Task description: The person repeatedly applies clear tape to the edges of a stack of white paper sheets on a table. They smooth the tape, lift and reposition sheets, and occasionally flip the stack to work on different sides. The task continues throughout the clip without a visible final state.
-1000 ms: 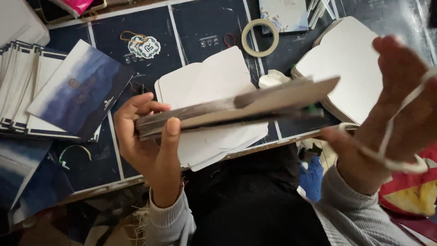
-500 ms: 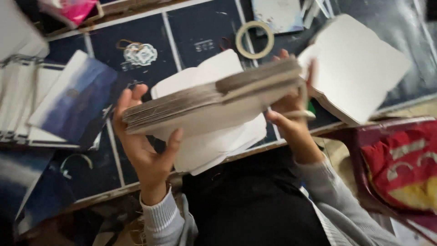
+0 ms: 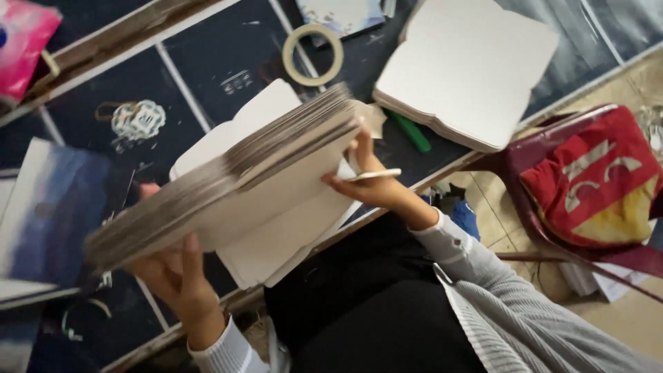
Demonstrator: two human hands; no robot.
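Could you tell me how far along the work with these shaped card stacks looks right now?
One stack of white shaped cards lies on the dark table. A second stack is lifted and tilted, left hand underneath, right hand at its far end. White sheets lie below it, and the tape roll sits untouched.

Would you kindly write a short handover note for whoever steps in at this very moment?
Left hand: grips the near end of a thick stack of shaped cardboard sheets, held tilted above the table.
Right hand: steadies the far end, with a loose band looped at the fingers.
On the dark table: a second white stack, a tape roll, a green marker, more white sheets under the held stack.
Done: stack gathered. Left: band not yet around it.
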